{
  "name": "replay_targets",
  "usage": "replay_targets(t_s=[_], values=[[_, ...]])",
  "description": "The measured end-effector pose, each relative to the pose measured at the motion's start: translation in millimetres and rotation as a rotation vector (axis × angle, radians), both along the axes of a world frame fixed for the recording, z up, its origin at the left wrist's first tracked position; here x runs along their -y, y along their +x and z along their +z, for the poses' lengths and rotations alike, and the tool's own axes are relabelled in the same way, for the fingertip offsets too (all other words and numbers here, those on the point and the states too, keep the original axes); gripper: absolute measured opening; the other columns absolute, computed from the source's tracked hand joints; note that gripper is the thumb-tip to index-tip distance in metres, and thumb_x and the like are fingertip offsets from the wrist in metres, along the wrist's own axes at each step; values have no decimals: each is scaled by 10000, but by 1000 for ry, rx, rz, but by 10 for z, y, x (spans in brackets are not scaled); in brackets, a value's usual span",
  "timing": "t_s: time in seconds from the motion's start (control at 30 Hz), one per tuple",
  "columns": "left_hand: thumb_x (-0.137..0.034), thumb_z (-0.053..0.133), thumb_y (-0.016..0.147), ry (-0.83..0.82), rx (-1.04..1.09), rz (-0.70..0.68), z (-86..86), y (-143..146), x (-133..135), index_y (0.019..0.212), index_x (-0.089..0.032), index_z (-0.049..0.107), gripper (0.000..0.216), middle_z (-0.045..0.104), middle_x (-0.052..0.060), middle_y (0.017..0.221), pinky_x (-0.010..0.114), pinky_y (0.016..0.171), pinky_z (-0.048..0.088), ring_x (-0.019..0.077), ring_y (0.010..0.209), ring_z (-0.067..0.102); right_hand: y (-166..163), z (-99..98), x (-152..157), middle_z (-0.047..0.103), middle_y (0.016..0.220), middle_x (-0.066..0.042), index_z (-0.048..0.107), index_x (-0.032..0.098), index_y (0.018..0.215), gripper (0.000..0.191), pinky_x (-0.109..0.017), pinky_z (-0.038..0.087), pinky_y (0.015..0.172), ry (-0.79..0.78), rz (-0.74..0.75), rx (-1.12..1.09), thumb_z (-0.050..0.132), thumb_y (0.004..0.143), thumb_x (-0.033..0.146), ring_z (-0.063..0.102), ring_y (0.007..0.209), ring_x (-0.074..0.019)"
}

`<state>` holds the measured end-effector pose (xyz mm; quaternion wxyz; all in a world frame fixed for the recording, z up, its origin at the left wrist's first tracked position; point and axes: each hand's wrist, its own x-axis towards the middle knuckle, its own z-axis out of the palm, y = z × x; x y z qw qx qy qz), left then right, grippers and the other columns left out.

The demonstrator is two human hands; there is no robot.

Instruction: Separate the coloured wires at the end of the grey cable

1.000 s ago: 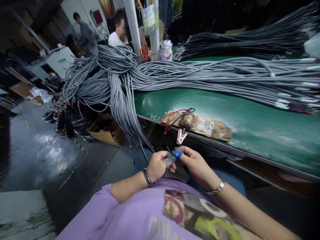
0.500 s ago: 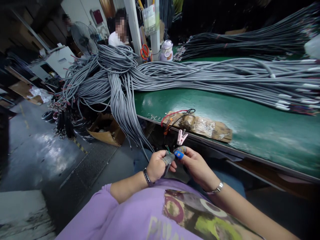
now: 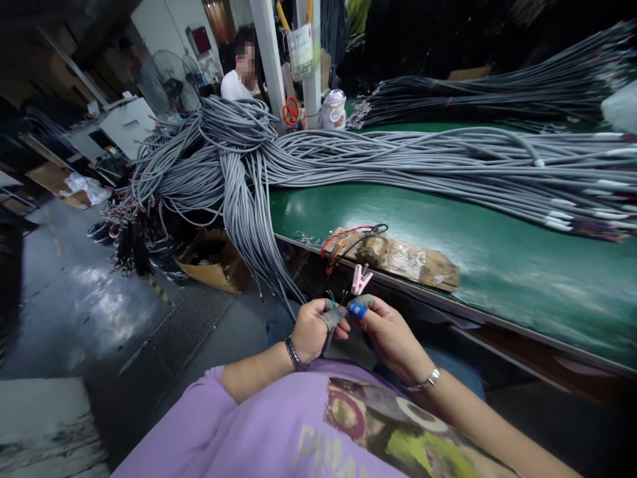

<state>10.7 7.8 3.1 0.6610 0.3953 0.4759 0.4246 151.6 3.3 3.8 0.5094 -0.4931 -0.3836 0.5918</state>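
Observation:
My left hand (image 3: pixel 311 330) is closed around the end of a grey cable, its thumb and finger wrapped in grey tape. Thin coloured wires (image 3: pixel 331 296), green among them, stick up from its grip. Close beside it, my right hand (image 3: pixel 391 333) pinches at the same wires; blue tape covers one fingertip and grey tape another. The exact wire between those fingertips is too small to make out. Just above the right fingers is a pink clip (image 3: pixel 361 279) at the bench edge. Grey cables (image 3: pixel 253 232) hang from the bench toward my left hand.
A wooden board (image 3: pixel 418 260) with red and black leads lies along the edge of the green bench (image 3: pixel 497 265). Long grey cables (image 3: pixel 398 156) cross the bench, with black cables (image 3: pixel 478 93) behind. A cardboard box (image 3: pixel 212 265) stands below at left. A person in white (image 3: pixel 236 83) sits beyond.
The view has shifted slightly, so the bench and cables sit a little lower. My hands stay together at the wires, with only small finger movement.

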Motion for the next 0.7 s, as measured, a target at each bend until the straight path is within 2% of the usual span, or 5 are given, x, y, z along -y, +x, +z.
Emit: replay_targets(t_s=[0.13,0.27,0.43,0.53,0.7], values=[[-510,771,613,-33,35,36,13,23,-19,647,-141,567,423,603,12,541,202,431,388,90,420,524,12,6,1,521,585,17,598,209,642,301,-294,376,557,10,4,-6,773,667,452,436,563,-139],[-499,779,594,-45,46,9,44,16,-36,640,-140,571,417,608,13,535,199,409,376,90,399,520,85,-39,-9,561,615,9,626,198,657,300,-289,391,576,11,23,-30,794,667,446,457,583,-135],[-516,768,612,-5,-32,-159,72,-35,-28,617,-132,590,423,609,19,534,205,419,398,91,403,530,185,-52,-45,689,818,-38,690,196,856,370,-296,464,665,-50,139,-145,829,649,470,589,712,-162],[-524,757,625,12,-98,-242,66,-46,-18,609,-132,591,426,603,15,528,207,426,408,92,410,534,177,6,-58,714,834,-47,677,200,892,424,-309,489,721,-54,161,-149,878,592,422,642,798,-196],[-522,747,639,2,-157,-296,67,-42,-12,633,-135,588,419,609,11,543,214,432,421,100,420,543,110,25,-50,690,710,-7,653,202,823,400,-281,476,625,-49,101,-149,895,558,379,614,638,-154]])
